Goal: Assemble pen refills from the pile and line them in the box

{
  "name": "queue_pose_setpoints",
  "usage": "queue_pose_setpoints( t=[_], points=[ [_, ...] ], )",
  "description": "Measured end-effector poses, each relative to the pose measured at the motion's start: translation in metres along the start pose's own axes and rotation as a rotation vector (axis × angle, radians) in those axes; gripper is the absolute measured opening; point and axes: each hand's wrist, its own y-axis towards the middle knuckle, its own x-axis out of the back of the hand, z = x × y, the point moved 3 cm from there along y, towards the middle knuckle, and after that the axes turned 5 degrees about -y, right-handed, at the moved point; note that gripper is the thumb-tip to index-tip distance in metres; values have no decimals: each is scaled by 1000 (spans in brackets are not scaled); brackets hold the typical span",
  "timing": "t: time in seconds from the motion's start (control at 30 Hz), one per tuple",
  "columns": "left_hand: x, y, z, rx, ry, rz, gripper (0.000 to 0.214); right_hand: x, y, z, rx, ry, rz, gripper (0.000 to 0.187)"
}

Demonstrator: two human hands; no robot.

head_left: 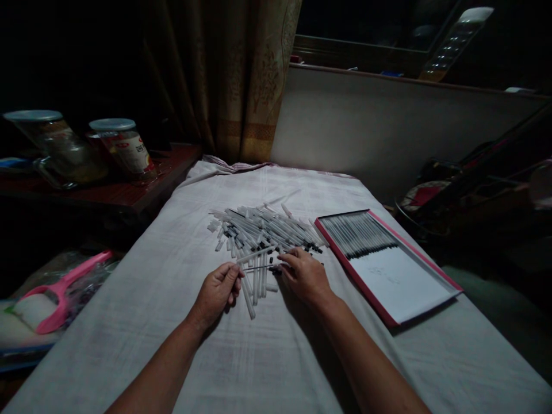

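A heap of several white pen barrels with black tips (263,230) lies in the middle of a table under a white cloth (172,270). My left hand (217,293) is closed around a few white barrels (249,296) at the heap's near edge. My right hand (305,277) pinches a thin dark refill (259,268) that points left toward the left hand. Both hands rest on the cloth, close together.
A red-edged flat box (390,273) to the right holds a row of finished pens and a white sheet. Two lidded jars (125,146) stand on a dark shelf at the left. A pink-handled roller (56,296) lies at lower left. A curtain hangs behind.
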Motion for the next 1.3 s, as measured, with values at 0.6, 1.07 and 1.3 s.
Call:
queue_pose_setpoints(
  t=[0.6,1.07,1.3],
  points=[
    [11,11,2,-193,154,-115,46,4,-42,-54,-433,1026,-337,29],
    [36,109,-53,-554,1267,-149,21,-17,-54,-71,-663,1206,-557,59],
    [40,121,-54,-487,1442,-135,16,-18,-55,-73,-656,1161,-548,61]
  ],
)
